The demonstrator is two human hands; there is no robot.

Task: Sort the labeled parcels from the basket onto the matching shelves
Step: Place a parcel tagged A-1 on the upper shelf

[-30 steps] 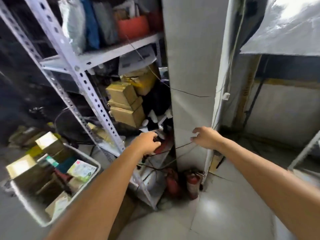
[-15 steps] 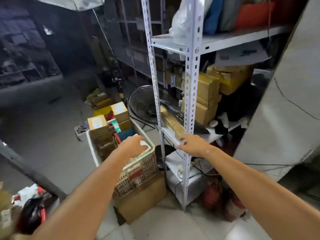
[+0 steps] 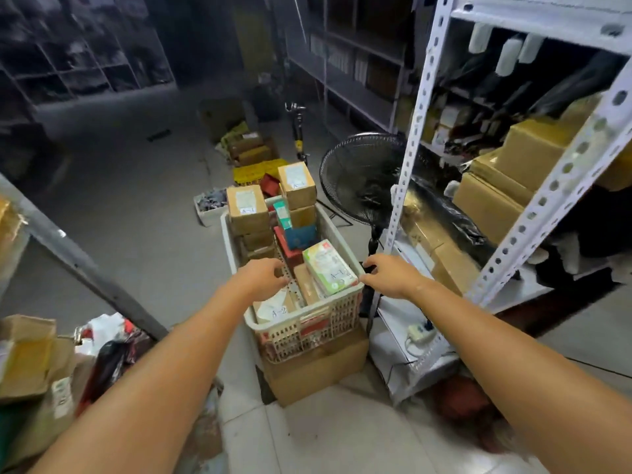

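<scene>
Cardboard boxes (image 3: 24, 357), open and crumpled, sit on the floor at the far left. A heap of red, black and white bags (image 3: 109, 350) lies beside them, under a slanting grey beam (image 3: 85, 265).

The left hand (image 3: 265, 277) hovers over the near left part of the basket (image 3: 307, 333), back up. Its fingers are bent loosely downward and close together, with nothing in them. The tips are hidden, so I cannot tell if they touch anything. Just below the hand lies a flat A-2 parcel (image 3: 275, 311).

The white slatted basket rests on a base box (image 3: 318, 374) on the tiled floor and is full of parcels. An A-1 box (image 3: 247, 208) is stacked at its far left and a second box (image 3: 297, 181), also labelled, at its far right. A teal box (image 3: 301, 234) stands between them. A green-and-white pack (image 3: 330, 268) marked A-1 leans in the near right corner.

The right hand (image 3: 393, 275) is at the basket's right rim, just beside the pack. Its fingers are loosely curled and the thumb points at the rim; I cannot tell whether it touches.

Behind that hand stands a black fan (image 3: 362, 179). To the right rises a white metal shelf (image 3: 407, 159) stacked with cartons (image 3: 496, 200). A power strip (image 3: 419, 331) lies on its bottom board.
</scene>
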